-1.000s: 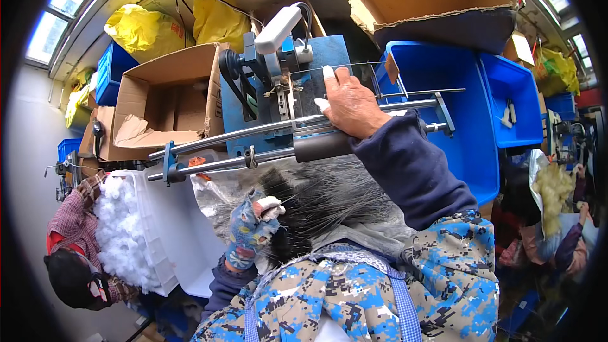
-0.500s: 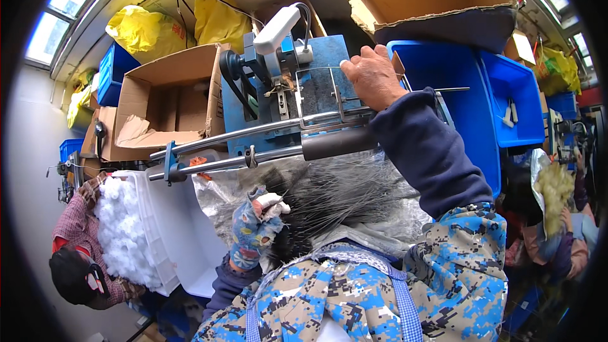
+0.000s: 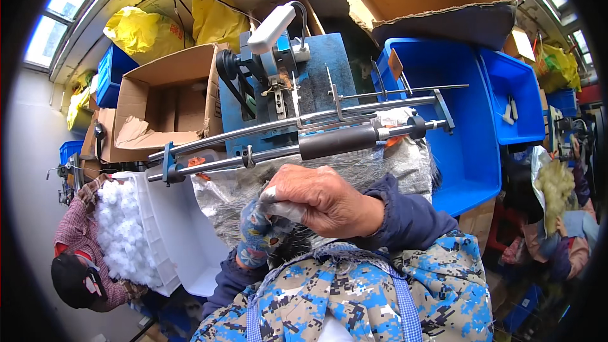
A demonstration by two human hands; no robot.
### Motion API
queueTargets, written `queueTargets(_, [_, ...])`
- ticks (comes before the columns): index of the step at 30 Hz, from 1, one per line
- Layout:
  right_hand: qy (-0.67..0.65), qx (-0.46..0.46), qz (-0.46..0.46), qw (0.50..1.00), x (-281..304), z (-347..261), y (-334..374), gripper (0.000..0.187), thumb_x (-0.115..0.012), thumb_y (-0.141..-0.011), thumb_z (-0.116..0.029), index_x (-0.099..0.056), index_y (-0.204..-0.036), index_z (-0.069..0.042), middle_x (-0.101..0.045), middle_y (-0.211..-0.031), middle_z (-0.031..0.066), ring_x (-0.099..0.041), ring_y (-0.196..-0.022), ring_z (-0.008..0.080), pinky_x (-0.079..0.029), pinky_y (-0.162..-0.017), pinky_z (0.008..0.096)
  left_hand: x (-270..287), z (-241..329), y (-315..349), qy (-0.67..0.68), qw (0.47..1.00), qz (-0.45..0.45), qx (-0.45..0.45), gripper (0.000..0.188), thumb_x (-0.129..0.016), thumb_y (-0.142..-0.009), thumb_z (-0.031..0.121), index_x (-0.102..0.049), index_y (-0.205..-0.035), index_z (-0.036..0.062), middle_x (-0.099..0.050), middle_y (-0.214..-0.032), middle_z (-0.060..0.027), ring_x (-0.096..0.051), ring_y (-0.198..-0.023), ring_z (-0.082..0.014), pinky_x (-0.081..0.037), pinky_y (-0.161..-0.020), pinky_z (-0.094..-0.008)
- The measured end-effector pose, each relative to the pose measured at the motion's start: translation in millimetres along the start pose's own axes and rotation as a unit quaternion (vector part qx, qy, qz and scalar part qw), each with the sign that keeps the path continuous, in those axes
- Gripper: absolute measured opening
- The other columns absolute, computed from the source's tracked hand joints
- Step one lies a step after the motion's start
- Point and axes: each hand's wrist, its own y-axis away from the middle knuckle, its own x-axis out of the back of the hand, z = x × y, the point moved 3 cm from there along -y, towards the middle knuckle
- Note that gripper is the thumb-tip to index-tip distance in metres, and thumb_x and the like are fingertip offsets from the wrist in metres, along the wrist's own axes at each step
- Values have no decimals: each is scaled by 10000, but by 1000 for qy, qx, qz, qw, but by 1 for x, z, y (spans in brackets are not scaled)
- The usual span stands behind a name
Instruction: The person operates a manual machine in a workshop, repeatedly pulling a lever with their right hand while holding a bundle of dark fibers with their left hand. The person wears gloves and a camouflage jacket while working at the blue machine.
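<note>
My right hand [image 3: 326, 202], bare with pale tape on its fingertips, is closed in a pinch just in front of the machine. Against it, my left hand [image 3: 253, 234] in a blue patterned glove is also closed. Whatever lies between their fingers is hidden. Beneath them, a dark bundle of bristles [image 3: 292, 245] rests by my lap. Thin grey strands [image 3: 278, 168] spread over a silvery sheet [image 3: 408, 161]. Beyond my hands runs a steel bar with a dark grey sleeve [image 3: 337, 143], fixed before a blue bench machine [image 3: 342, 63].
At left, a white crate [image 3: 193, 240] adjoins a heap of white fibre [image 3: 125, 234], where another person [image 3: 79, 272] sits. Cardboard boxes [image 3: 168, 69] stand behind. Blue tubs [image 3: 465, 174] line the right, with thin rods [image 3: 443, 88] jutting toward them. Another worker handles yellowish fibre [image 3: 556, 187] farther right.
My right hand has come back from the machine's top, down and left, to meet my left hand. My left hand has shifted little. The sleeve and rods are now uncovered.
</note>
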Motion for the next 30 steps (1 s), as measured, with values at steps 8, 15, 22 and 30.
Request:
queueTargets(8, [-175,-84,155,969,87,-26,-12,150,-505,-867,-8,-597,-983,14,-629,-832,109,-603,-708,139,-482,-592,255,10,-35,7,-138,990,-14,7,193,-677,-685,85,-635,-872,56,-628,-771,-82,-603,-720,-280,-472,-745,-373])
queueTargets(15, [616,-144,-25,774,107,63,-62,156,-534,-758,-42,-639,-874,-43,-578,-859,133,-563,-842,276,-464,-681,390,7,-83,26,-403,890,-208,45,494,-684,-656,238,-533,-1073,20,-578,-1040,-163,-511,-1021,-345,-343,-928,-485])
queueTargets(22, [624,-168,4,763,106,127,-56,148,-516,-749,-97,-627,-843,-69,-562,-914,141,-526,-904,302,-418,-725,424,13,-79,22,-155,967,-144,140,367,-661,-654,65,-561,-1002,2,-589,-958,-125,-548,-858,-326,-441,-776,-414])
queueTargets(30, [634,-161,21,756,102,126,-49,135,-523,-738,-81,-614,-838,-68,-569,-876,120,-540,-873,285,-409,-726,407,11,-55,8,-179,979,-95,35,326,-665,-615,39,-620,-938,53,-578,-870,-146,-548,-771,-325,-463,-782,-419])
